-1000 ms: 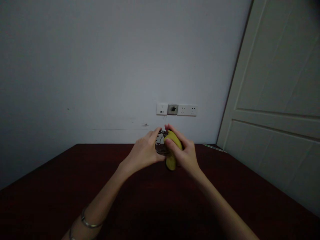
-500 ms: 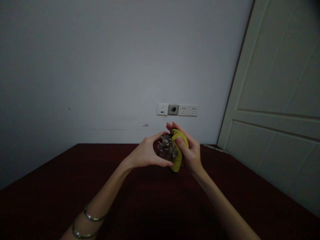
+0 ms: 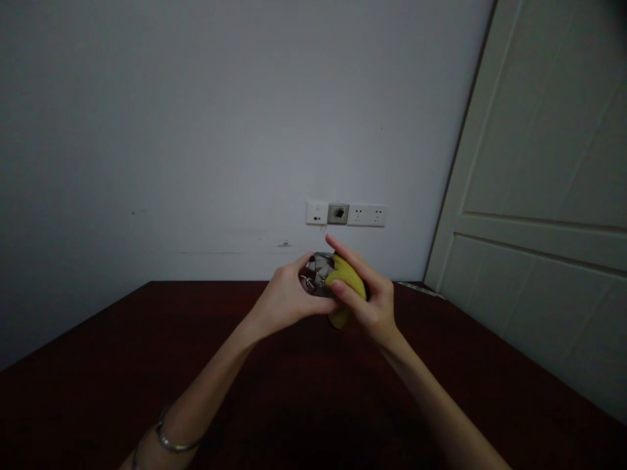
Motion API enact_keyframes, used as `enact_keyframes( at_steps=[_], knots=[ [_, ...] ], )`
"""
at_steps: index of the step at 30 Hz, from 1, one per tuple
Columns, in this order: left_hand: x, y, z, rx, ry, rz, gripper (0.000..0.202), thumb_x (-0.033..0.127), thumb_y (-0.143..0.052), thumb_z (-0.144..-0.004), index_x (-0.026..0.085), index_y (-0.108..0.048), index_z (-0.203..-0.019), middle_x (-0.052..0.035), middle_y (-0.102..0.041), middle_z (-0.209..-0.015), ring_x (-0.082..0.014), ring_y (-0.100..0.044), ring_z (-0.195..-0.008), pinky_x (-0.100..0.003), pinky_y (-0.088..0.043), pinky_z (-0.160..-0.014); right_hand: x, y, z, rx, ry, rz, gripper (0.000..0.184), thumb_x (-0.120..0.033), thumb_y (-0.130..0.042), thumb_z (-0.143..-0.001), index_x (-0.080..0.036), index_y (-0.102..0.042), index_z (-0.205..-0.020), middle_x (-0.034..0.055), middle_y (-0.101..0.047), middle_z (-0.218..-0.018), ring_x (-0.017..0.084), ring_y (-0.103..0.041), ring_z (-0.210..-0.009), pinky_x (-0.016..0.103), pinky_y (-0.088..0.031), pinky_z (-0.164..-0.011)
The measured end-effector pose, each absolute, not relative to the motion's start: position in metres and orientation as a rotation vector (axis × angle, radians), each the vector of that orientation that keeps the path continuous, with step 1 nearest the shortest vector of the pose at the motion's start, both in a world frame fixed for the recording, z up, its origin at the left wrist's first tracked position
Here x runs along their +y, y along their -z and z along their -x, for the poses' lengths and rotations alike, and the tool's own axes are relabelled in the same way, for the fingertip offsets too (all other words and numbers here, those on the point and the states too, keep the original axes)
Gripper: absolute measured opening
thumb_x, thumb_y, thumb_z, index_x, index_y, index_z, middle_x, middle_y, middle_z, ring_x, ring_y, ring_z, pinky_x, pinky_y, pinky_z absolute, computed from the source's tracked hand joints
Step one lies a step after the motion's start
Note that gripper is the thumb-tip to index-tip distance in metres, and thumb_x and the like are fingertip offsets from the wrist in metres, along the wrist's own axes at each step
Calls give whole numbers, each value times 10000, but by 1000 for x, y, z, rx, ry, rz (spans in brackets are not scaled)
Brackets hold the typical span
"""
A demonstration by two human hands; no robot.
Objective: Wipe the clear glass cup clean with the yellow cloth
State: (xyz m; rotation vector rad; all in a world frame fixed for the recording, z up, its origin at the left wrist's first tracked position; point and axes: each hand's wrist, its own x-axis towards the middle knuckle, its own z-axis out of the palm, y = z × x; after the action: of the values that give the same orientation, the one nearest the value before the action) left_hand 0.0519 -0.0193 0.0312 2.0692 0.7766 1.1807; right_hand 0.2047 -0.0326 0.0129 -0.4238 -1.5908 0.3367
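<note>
Between thumb and fingers, my left hand (image 3: 287, 297) grips a clear, faceted glass object (image 3: 321, 269) held above the table. It looks like a glass cup or jar, though the fingers and the cloth hide part of it. My right hand (image 3: 372, 297) presses a yellow-green cloth (image 3: 350, 281) against the right side of the glass, thumb on the near face and fingers behind. A fold of the cloth hangs below my left thumb.
Underneath is a dark red table (image 3: 161, 346) that reaches back to a pale wall (image 3: 220, 130). Wall sockets (image 3: 365, 215) sit just above the hands. A white panelled door (image 3: 543, 196) stands at the right.
The cloth has shifted a little up and left over the glass, and my right thumb has moved lower with it. The glass appears turned in my left hand.
</note>
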Motion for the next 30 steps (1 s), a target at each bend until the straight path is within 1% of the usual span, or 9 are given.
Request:
enact_keyframes(
  at_steps=[3, 6, 10, 13, 15, 21, 26, 28, 30],
  knots=[
    [-24, -32, -51, 811, -1188, -2124, 586, 320, -805, -585, 168, -568, -1099, -51, -663, -1010, -213, -620, -900, -327, -498, -778, -25, -12, -204, -1427, -627, 437, 391, -331, -633, -822, -297, -602, -1210, 25, -598, -1302, 241, -521, -1244, 481, -381, -1075],
    [-25, -31, -51, 826, -1144, -2135, 615, 334, -804, -584, 173, -558, -1124, -57, -667, -1012, -226, -630, -902, -340, -504, -773, -20, -11, -205, -1352, -794, 404, 371, -354, -601, -845, -290, -599, -1211, 35, -613, -1283, 238, -530, -1235, 485, -403, -1055],
    [-18, -30, -53, 868, -1183, -2136, 523, 284, -766, -609, 155, -574, -1078, -57, -674, -967, -218, -633, -865, -318, -506, -737, -25, -13, -208, -1586, -474, 444, 422, -285, -669, -794, -313, -603, -1210, 15, -574, -1329, 229, -494, -1270, 470, -331, -1110],
    [-14, -32, -53, 881, -1230, -2170, 520, 220, -726, -623, 156, -560, -1112, -51, -675, -970, -202, -631, -853, -292, -502, -719, -30, -15, -208, -1743, -268, 430, 460, -226, -692, -765, -316, -606, -1208, 8, -543, -1361, 220, -453, -1305, 450, -289, -1135],
    [-15, -33, -52, 931, -1234, -2197, 565, 232, -730, -619, 160, -544, -1148, -51, -678, -968, -201, -635, -839, -291, -503, -708, -30, -15, -208, -1715, -297, 461, 446, -239, -689, -768, -317, -612, -1201, 9, -554, -1349, 220, -470, -1290, 448, -305, -1126],
    [-20, -27, -52, 1111, -1220, -2279, 813, 402, -800, -544, 159, -491, -1256, -86, -677, -1019, -239, -644, -873, -329, -504, -739, -20, -14, -211, -1460, -743, 556, 406, -365, -663, -790, -297, -622, -1188, 31, -618, -1276, 250, -553, -1205, 473, -412, -1042],
    [-15, -26, -53, 1078, -1172, -2312, 728, 270, -756, -583, 159, -489, -1251, -65, -685, -930, -214, -641, -763, -299, -487, -645, -27, -16, -208, -1635, -446, 581, 416, -294, -693, -759, -302, -636, -1171, 18, -599, -1298, 240, -510, -1251, 473, -327, -1108],
    [-15, -28, -53, 1008, -1181, -2327, 692, 210, -727, -596, 167, -490, -1245, -61, -682, -949, -213, -640, -782, -298, -485, -659, -30, -18, -207, -1697, -371, 530, 414, -270, -697, -754, -314, -641, -1161, 8, -588, -1310, 231, -482, -1279, 467, -297, -1128],
    [-16, -30, -51, 983, -1188, -2316, 705, 224, -734, -601, 163, -481, -1257, -80, -673, -1006, -229, -640, -840, -316, -492, -702, -30, -18, -208, -1693, -405, 531, 410, -286, -702, -751, -316, -644, -1155, 4, -595, -1302, 234, -488, -1273, 474, -307, -1123]
  ],
)
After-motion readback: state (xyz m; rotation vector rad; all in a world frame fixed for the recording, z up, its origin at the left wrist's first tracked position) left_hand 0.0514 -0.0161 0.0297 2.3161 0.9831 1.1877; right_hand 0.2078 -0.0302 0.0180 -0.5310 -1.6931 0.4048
